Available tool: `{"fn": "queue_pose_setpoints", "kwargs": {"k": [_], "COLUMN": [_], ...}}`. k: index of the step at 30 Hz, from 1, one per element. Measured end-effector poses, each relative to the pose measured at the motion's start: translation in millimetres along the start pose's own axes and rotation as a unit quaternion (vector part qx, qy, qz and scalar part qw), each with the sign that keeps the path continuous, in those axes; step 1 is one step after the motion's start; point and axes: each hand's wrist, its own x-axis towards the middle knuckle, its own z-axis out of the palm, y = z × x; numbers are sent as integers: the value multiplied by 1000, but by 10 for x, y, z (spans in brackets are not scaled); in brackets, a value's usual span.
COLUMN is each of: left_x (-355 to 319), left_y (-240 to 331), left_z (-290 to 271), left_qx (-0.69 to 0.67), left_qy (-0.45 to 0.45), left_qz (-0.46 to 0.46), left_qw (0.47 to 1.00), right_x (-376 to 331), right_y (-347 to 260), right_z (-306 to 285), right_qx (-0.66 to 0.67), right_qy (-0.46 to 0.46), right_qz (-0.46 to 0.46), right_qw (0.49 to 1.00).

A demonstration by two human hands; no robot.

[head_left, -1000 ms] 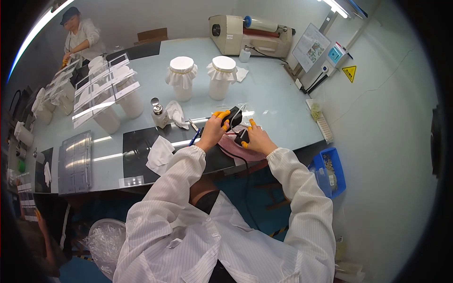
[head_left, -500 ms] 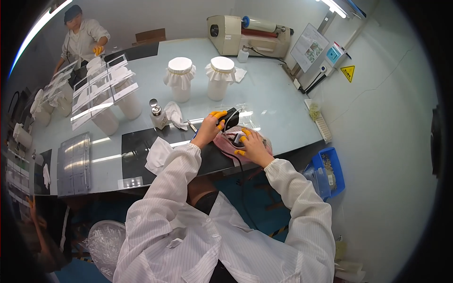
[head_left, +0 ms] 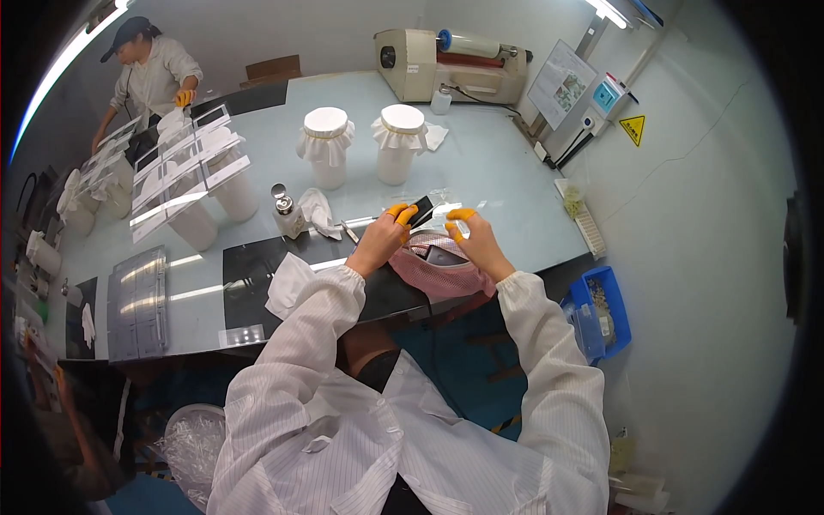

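My left hand (head_left: 383, 240), with orange finger cots, is closed on a small black rectangular device (head_left: 421, 211) above the table's near edge. Just right of it my right hand (head_left: 477, 243) has its fingers bent inward, also in orange cots. Something thin and whitish shows near its fingertips, too small to name. Below both hands lies a pink mesh pouch (head_left: 446, 280), unzipped at the top, with a dark flat item (head_left: 442, 257) inside. The pouch overhangs the table edge.
Two white jars (head_left: 326, 154) with cloth covers stand ahead. A pump bottle (head_left: 287, 212) and crumpled white cloths (head_left: 292, 281) sit to the left, near clear panels (head_left: 193, 176) on jars. A roller machine (head_left: 455, 69) is at the back; a co-worker (head_left: 154, 73) stands far left.
My right hand has lifted off the pouch and moved to its upper right. The black device has turned to a narrower angle. The dark cable hanging from the pouch has gone from the table edge.
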Motion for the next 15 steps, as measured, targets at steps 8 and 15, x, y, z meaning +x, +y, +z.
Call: {"fn": "queue_pose_setpoints", "kwargs": {"k": [8, 15], "left_x": [-31, -36], "left_y": [218, 217], "left_z": [-33, -136], "left_qx": [50, 106], "left_qy": [-24, -51], "left_qz": [90, 151], "left_qw": [994, 982], "right_x": [732, 697], "right_y": [334, 325], "right_z": [202, 244], "right_qx": [139, 367], "right_qy": [-301, -269], "right_qz": [326, 319], "right_qw": [886, 832]}}
